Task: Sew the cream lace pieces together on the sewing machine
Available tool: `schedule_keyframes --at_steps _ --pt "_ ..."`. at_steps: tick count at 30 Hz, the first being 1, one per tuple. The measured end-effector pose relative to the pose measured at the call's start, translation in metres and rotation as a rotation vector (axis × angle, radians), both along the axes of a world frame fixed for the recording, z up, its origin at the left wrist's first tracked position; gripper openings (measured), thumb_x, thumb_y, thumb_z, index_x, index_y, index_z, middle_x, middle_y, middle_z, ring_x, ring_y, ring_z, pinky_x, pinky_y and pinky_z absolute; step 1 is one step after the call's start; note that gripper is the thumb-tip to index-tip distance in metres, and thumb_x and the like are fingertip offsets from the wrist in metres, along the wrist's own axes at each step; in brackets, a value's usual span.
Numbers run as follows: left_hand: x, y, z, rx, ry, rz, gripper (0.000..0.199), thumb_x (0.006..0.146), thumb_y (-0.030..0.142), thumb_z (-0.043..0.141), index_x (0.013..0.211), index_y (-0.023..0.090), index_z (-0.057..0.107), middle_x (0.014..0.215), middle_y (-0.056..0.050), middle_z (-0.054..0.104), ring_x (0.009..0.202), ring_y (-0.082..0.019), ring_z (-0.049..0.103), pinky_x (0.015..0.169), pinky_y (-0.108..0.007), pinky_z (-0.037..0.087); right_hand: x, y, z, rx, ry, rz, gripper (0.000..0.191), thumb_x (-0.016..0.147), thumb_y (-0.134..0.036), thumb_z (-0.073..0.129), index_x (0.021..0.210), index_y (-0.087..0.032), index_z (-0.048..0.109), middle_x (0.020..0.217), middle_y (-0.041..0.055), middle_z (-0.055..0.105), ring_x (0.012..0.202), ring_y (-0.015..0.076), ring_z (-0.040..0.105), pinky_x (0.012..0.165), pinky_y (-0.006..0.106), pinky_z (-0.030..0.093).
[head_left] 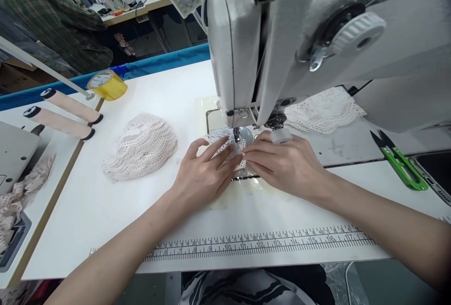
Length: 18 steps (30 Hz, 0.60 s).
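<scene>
A small piece of white lace (221, 138) lies under the presser foot (237, 135) of a white sewing machine (243, 51). My left hand (207, 166) rests on the lace just left of the needle, palm down, fingers stretched and apart. From the other side, my right hand (282, 161) has its fingers pressed together at the lace's right edge, the fingertips close to those of my left. Its thumb is hidden, and both hands cover part of the lace.
Left of the machine sits a pile of lace pieces (144, 147); more lace (324, 110) lies under the arm. Green thread snips (401, 161) and a phone (435, 168) are at right. Yellow tape (107, 85) and two thread cones (59, 121) stand left. A person (52, 27) is beyond.
</scene>
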<state>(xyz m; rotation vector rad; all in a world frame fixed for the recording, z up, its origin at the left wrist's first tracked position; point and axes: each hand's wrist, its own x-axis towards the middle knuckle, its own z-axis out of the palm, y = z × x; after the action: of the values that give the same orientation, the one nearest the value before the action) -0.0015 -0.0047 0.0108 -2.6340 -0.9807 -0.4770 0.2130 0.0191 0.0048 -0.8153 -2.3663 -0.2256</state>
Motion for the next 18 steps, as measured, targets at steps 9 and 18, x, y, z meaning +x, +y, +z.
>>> schedule_keyframes --at_steps 9,18 --pt "-0.001 0.013 -0.004 0.002 -0.052 0.027 0.023 0.094 0.021 0.055 0.113 0.025 0.068 0.115 -0.003 0.073 0.118 -0.023 0.061 0.102 -0.045 0.032 0.000 0.006 -0.005 -0.065 -0.042 -0.065 0.020 0.094 -0.020 0.056 0.089 -0.019 0.075 0.086 0.0011 0.076 0.081 0.0163 0.064 0.059 0.029 0.040" --pt "0.002 0.005 -0.004 0.040 -0.042 0.046 0.024 0.096 0.029 0.054 0.114 0.021 0.068 0.115 -0.005 0.072 0.116 -0.023 0.062 0.103 -0.046 0.032 0.002 0.009 -0.008 -0.046 -0.082 -0.086 0.020 0.095 -0.022 0.055 0.094 -0.019 0.075 0.088 0.0042 0.076 0.087 0.0200 0.065 0.070 0.033 0.042"
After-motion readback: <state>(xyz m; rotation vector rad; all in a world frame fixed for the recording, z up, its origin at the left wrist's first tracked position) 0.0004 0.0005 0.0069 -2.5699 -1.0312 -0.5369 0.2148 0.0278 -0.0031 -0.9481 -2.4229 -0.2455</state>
